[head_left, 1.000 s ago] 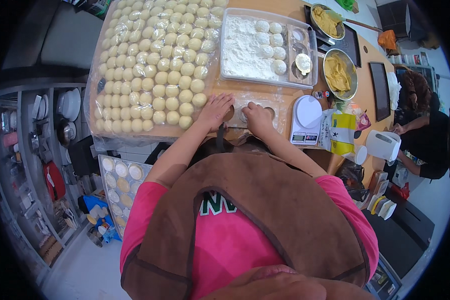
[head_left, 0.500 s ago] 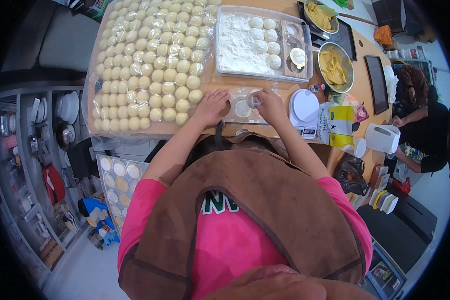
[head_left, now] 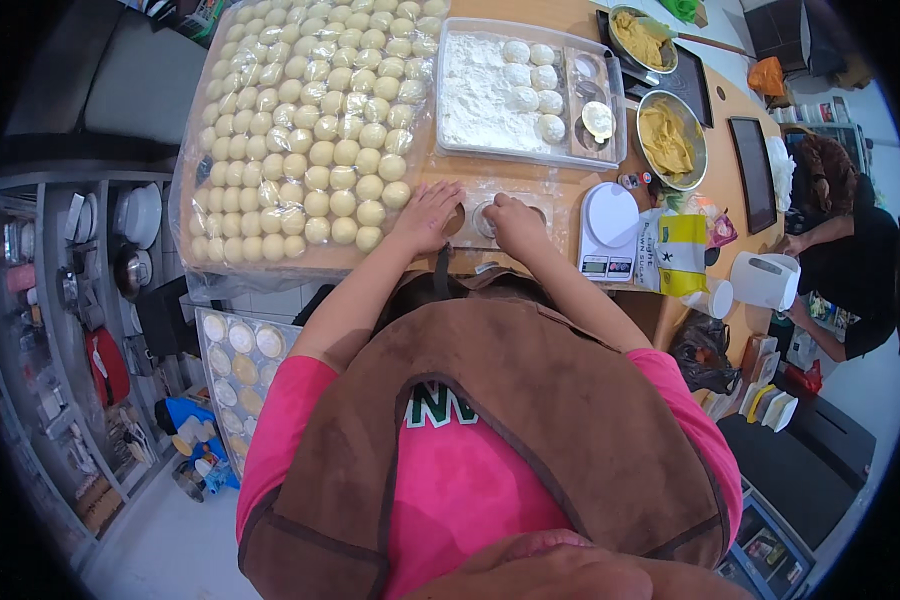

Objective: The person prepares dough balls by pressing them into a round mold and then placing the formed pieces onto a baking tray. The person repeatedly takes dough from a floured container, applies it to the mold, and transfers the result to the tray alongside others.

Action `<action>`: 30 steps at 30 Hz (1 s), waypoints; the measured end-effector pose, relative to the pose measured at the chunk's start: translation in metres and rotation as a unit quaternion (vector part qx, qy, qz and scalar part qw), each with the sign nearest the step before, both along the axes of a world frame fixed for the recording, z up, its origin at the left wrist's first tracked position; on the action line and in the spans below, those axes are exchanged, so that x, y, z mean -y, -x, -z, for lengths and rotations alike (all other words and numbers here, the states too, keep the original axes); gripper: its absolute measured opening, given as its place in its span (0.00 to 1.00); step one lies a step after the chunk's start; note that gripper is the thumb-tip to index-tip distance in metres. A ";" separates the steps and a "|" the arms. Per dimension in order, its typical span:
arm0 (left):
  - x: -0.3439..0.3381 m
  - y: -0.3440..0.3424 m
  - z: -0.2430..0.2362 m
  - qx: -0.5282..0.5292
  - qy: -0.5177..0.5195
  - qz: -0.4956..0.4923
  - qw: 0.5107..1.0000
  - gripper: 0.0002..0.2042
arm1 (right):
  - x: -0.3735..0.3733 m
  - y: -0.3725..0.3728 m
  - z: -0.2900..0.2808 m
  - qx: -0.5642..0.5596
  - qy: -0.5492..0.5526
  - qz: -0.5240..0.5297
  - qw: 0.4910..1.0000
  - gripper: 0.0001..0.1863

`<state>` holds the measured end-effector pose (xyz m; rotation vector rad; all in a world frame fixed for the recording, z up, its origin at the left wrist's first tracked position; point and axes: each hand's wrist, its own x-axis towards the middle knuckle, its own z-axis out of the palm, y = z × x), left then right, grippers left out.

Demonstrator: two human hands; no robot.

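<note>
Dough disc [head_left: 486,217] is sitting flat on the floured patch of the wooden table [head_left: 560,190], directly under the tips of the right hand [head_left: 518,222]. Right hand is pressing down on it with fingers curled over the top, so it is touching, not gripping (no lift visible). Disc is roughly round, so there is no long axis to speak of.

Left hand [head_left: 427,215] is lying flat and spread on the table just beside the disc, on its left, holding nothing. Right hand is the nearer one; the disc is lying between the two hands but hard against the right.

Around them:
- sheet of plastic-covered dough balls [head_left: 310,130] is running along the left, its near corner just beside the left hand
- flour tray [head_left: 470,95] with a few more balls is lying straight ahead of both hands, near
- white kitchen scale [head_left: 608,228] is sitting just to the right of the right hand
- two metal bowls of yellow filling [head_left: 668,135] are standing further right and ahead, well apart from the disc

Another person's arm is working at the far right edge, not involved.
</note>
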<state>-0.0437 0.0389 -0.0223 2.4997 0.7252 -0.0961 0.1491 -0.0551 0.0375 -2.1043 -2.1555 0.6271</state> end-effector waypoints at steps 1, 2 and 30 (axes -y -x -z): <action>0.000 0.000 0.000 -0.006 -0.002 0.003 1.000 0.54 | 0.000 0.001 0.002 0.006 0.004 -0.004 1.000 0.09; 0.001 0.000 0.000 -0.013 -0.003 0.005 1.000 0.54 | -0.001 0.001 0.004 0.006 0.005 -0.006 1.000 0.09; -0.002 -0.002 -0.015 -0.016 0.028 0.005 0.999 0.53 | -0.012 -0.028 -0.030 -0.081 -0.039 0.083 0.993 0.13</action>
